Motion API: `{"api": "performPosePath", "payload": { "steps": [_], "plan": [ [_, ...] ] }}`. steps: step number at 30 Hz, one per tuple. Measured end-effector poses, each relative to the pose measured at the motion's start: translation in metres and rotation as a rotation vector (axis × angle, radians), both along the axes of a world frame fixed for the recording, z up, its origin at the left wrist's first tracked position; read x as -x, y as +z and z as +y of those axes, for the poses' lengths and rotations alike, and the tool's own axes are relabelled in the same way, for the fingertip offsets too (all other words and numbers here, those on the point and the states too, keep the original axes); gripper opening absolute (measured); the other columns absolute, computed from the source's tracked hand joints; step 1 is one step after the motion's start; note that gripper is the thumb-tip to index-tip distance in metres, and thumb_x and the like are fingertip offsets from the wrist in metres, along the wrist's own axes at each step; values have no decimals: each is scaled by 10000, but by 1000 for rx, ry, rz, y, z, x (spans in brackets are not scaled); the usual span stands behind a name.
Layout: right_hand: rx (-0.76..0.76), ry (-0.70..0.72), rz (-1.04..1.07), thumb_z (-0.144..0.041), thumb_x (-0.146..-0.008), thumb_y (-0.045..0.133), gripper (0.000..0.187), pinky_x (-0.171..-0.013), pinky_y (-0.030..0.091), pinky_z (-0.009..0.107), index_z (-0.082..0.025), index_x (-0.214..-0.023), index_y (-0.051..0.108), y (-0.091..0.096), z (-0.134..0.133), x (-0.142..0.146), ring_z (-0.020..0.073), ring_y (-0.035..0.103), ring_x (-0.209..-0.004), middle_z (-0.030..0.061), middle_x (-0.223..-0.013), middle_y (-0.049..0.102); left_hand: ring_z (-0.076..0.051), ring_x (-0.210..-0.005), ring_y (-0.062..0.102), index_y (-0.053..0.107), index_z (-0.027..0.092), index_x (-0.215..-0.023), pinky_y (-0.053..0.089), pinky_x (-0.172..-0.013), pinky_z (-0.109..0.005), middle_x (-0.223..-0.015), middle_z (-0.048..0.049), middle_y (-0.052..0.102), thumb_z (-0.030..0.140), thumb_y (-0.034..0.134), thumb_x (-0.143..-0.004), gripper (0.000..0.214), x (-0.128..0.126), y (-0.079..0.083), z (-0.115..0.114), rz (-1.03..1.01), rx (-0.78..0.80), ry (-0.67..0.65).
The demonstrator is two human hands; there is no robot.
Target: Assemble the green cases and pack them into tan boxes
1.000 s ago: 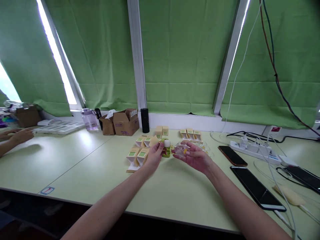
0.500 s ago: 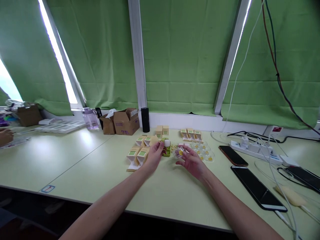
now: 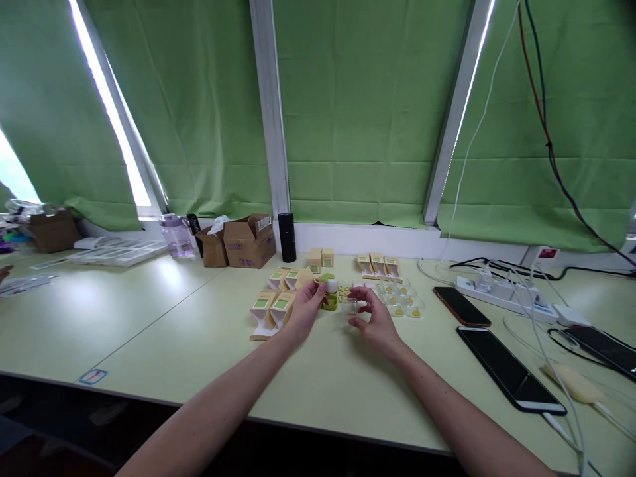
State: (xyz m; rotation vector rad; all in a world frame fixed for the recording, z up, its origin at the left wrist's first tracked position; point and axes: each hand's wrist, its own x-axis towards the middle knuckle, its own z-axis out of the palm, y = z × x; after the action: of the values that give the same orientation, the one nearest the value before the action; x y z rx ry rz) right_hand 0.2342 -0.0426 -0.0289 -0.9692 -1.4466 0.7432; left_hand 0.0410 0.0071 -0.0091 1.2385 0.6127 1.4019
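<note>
Far left: flat trays and a purple water bottle on the desk. A co-worker's hand that was reaching there 1 s ago is now almost out of frame. Cardboard boxes and a black cylinder stand near the window ledge.

Tan cartons with green labels lie just left of the left hand. Left hand grasps the green bottle, white cap up. Can't tell if the bottle is standing on the desk or just above it. Same grip as 1 s ago, no real shift.

Right hand: 1 s ago it was palm-up, carrying the clear blister strip. That strip now lies on the desk just right of the hand, let go. The hand has turned over and closed in on the bottle. Its fingertips pinch a small clear piece, maybe one cup off the strip, too small to be sure. The piece is just right of the bottle, near it, apparently not touching.

Further right: a back row of cartons, two phones, a power strip and loose cables.
</note>
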Motion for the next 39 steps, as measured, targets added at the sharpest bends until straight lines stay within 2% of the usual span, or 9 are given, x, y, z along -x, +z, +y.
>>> {"api": "performPosePath", "payload": {
  "steps": [3, 7, 11, 16, 20, 25, 32, 39],
  "plan": [
    [30, 26, 63, -191, -701, 771, 555, -954, 558, 444, -308, -1229, 644, 1, 0, 0, 289, 655, -1223, 72, -1277, 717, -121, -778, 596, 697, 162, -925, 495, -698, -242, -910, -21, 673, 611, 915, -770, 522, 0, 2, -2, -3, -11, -3],
    [104, 117, 249, -248, -636, 899, 620, -883, 605, 425, -309, -1187, 622, 3, 3, -2, 289, 703, -1151, 61, -1199, 689, -115, -756, 586, 691, 158, -923, 488, -683, -239, -882, -11, 666, 625, 922, -749, 549, 0, 4, -3, 23, -22, 0],
    [145, 203, 366, -376, -617, 1006, 671, -936, 629, 470, -300, -1161, 619, 6, 4, -4, 269, 766, -1000, 36, -1090, 704, -139, -779, 619, 718, 150, -968, 478, -664, -246, -903, -36, 702, 693, 896, -733, 617, 0, 4, -1, 88, -38, 37],
    [216, 211, 447, -530, -638, 1013, 683, -906, 668, 493, -278, -1152, 642, 7, 3, -3, 253, 771, -951, 32, -1012, 754, -166, -840, 663, 738, 147, -1019, 521, -721, -268, -960, -60, 735, 698, 877, -752, 628, 1, 4, -2, 130, -39, 46],
    [232, 220, 435, -545, -658, 1002, 654, -810, 683, 464, -261, -1137, 659, 7, 2, -3, 245, 762, -890, 21, -933, 753, -191, -891, 691, 749, 143, -1032, 552, -745, -279, -1001, -87, 752, 669, 866, -787, 592, 1, 3, -3, 142, -47, 19],
    [221, 174, 384, -549, -631, 1007, 675, -613, 628, 331, -251, -1134, 670, 11, 1, -3, 204, 728, -773, 21, -951, 743, -211, -910, 704, 753, 146, -1053, 577, -764, -305, -1033, -105, 756, 679, 858, -789, 604, 1, 2, -4, 173, -59, 0],
    [202, 200, 394, -496, -625, 1021, 667, -613, 636, 334, -251, -1122, 648, 15, -1, -2, 190, 729, -744, 30, -1010, 740, -197, -837, 674, 753, 157, -1001, 554, -747, -302, -969, -87, 745, 685, 844, -803, 571, 0, 2, -5, 256, -103, 2],
    [186, 212, 392, -500, -639, 1016, 674, -646, 659, 367, -256, -1148, 648, 12, 1, -2, 189, 735, -736, 37, -1033, 745, -210, -856, 676, 754, 190, -963, 540, -810, -316, -928, -65, 745, 655, 858, -802, 503, -2, 5, -10, 288, -158, 32]
  ]
}}
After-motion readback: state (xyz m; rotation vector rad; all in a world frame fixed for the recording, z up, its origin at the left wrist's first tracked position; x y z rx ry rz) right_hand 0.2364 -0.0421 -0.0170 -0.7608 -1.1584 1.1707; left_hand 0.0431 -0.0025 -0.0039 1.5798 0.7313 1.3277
